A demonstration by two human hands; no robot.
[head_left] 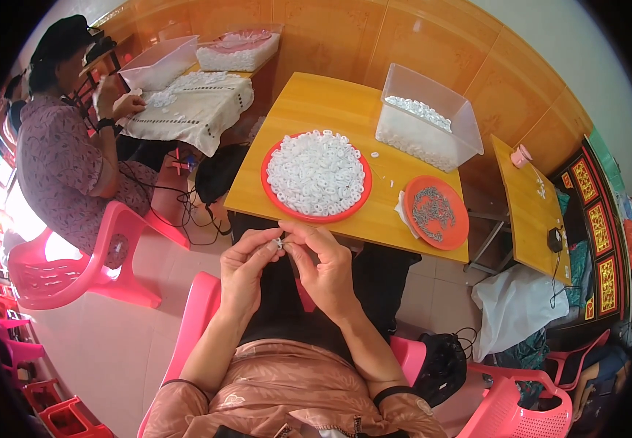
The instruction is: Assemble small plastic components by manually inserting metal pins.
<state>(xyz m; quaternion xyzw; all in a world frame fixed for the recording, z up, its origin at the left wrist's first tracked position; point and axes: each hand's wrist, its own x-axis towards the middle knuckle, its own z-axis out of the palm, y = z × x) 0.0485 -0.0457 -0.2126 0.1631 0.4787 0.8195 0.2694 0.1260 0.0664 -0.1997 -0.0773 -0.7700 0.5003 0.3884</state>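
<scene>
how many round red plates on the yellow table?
2. The big red plate, heaped with white rings, sits mid-table ahead of the left hand and right hand. The smaller orange-red plate, holding grey metal bits, lies at its right edge. None seem hidden.

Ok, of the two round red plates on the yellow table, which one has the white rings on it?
The larger red plate, nearer the person's hands and left of the other. It is heaped with white rings; the smaller red plate holds grey metal bits.
</scene>
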